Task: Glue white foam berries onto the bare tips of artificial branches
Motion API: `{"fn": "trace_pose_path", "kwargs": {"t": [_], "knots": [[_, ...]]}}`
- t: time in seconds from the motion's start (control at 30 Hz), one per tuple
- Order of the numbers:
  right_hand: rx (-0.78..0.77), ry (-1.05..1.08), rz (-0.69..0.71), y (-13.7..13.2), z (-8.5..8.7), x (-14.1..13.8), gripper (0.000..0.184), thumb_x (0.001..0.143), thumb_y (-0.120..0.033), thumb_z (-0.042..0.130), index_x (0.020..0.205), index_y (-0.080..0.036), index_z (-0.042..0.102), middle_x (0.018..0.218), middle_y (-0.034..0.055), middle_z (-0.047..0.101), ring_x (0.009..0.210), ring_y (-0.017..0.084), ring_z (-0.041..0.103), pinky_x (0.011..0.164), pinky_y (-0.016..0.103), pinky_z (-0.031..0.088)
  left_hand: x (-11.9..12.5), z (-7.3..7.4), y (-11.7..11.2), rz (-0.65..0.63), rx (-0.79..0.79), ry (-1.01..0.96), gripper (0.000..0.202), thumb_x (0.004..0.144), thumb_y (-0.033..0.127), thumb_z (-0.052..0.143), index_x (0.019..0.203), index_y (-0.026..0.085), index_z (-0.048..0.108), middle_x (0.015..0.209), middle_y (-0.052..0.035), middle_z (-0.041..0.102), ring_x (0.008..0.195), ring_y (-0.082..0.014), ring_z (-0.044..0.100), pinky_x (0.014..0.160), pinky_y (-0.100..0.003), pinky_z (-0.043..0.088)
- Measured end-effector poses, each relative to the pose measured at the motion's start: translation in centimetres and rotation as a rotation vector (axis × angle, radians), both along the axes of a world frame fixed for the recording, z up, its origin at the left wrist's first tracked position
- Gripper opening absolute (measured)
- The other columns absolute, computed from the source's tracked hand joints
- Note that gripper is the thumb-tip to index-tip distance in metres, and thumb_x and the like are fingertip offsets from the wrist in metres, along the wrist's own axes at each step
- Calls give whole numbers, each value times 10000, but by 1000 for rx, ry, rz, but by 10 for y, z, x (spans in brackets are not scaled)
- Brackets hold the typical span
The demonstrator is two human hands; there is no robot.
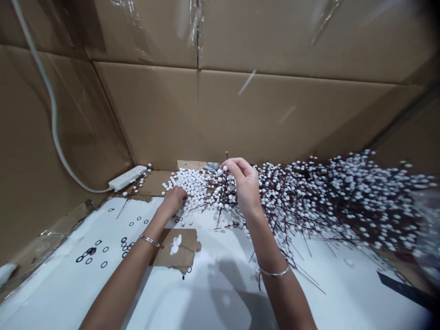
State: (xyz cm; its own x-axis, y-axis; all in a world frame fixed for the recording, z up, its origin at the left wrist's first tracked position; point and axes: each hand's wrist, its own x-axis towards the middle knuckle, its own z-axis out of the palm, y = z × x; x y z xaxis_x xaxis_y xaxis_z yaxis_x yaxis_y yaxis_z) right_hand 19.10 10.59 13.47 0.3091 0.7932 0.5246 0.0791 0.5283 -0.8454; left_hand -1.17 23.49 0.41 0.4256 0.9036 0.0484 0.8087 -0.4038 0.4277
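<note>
Stem [225, 169], dark and set with white berry-like balls, stood near the middle of the frame, pinched by the thumb and fingers of the right hand [246, 184]. Its long axis ran nearly upright, one bare tip pointing to the top of the frame just above the fingertips. Below the grip the dark stem ran down toward the worktop [161, 302], where it merged with other twigs; where its lower end lay could not be told.

The left hand [174, 200] was lowered, fingers curled, at the left edge of a heap of loose white balls [194, 185], left of centre. Its fingertips were hidden, so whether they gripped a ball could not be told. The two hands were apart, the heap lying between them. A bangle circled each wrist.

From the centre to the right edge of the frame spread a thick pile of white-balled twigs [309, 197], many bare ends pointing to the lower right. A small berry sprig [137, 184] lay at centre left, its bare end pointing to the lower left, beside a white power strip [127, 178] whose cable [53, 110] curved to the upper left. Black rings [91, 251] were scattered at lower left, near a torn cardboard piece [190, 240] bearing a white smear. Cardboard walls [147, 105] filled the upper frame.
</note>
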Motion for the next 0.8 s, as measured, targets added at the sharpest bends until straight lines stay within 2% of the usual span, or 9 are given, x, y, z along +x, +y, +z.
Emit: {"fn": "trace_pose_path", "kwargs": {"t": [0.17,0.23,0.3,0.4,0.5,0.57,0.63,0.7,0.8], "knots": [[-9,-4,-1,0,0,0,181,855,-350,575,750,-222,647,782,8,657,751,146,571,718,291,446,1,5,-2,11,55,6,102,649,80,663,591,162,678,701,-114,677,870,-292,642,771,-339,434],[-10,0,5,0,0,0,181,856,-343,575,746,-221,652,773,4,656,747,143,567,715,287,440,-1,14,-2,-3,82,-52,77,718,137,654,725,162,727,828,-126,701,909,-279,637,807,-332,447],[-20,2,19,1,-1,-1,181,853,-337,579,745,-217,662,761,1,653,741,140,563,712,283,435,-3,29,-2,-29,123,-125,169,823,229,594,885,165,737,981,-128,698,969,-258,626,858,-324,455],[-51,-9,54,2,-2,-5,189,851,-328,574,744,-213,679,758,-2,657,728,137,559,715,283,431,-6,54,-8,-39,100,-481,272,871,364,579,986,156,710,1007,-113,696,918,-228,639,829,-325,491],[-67,-26,116,3,-4,-12,181,847,-303,572,729,-218,680,782,-2,676,769,144,584,760,293,441,-4,75,-21,-27,-65,-976,332,749,401,745,946,137,700,839,-79,699,745,-184,647,712,-302,526],[-70,-34,166,2,-5,-17,178,843,-293,578,712,-222,674,801,0,689,818,152,606,797,300,449,-1,86,-31,-61,-136,-1169,351,697,357,806,958,149,699,801,-52,691,727,-159,654,698,-276,538],[-76,-47,201,2,-6,-21,188,849,-298,575,706,-224,673,799,-3,691,828,153,612,807,301,454,3,93,-41,-128,-168,-1243,387,704,329,811,1040,175,697,821,-48,699,730,-148,668,695,-263,550],[-81,-58,227,1,-7,-25,201,860,-309,563,713,-225,672,786,-9,686,806,148,606,799,295,454,7,99,-50,-187,-183,-1226,408,742,341,787,1107,185,692,841,-63,719,729,-156,685,697,-269,560],[-74,-42,270,0,-7,-28,218,871,-318,553,700,-221,646,776,-15,679,797,145,601,805,291,453,11,104,-59,-212,-160,-1203,352,792,372,745,1072,164,708,869,-94,743,780,-182,707,735,-287,563]]}}
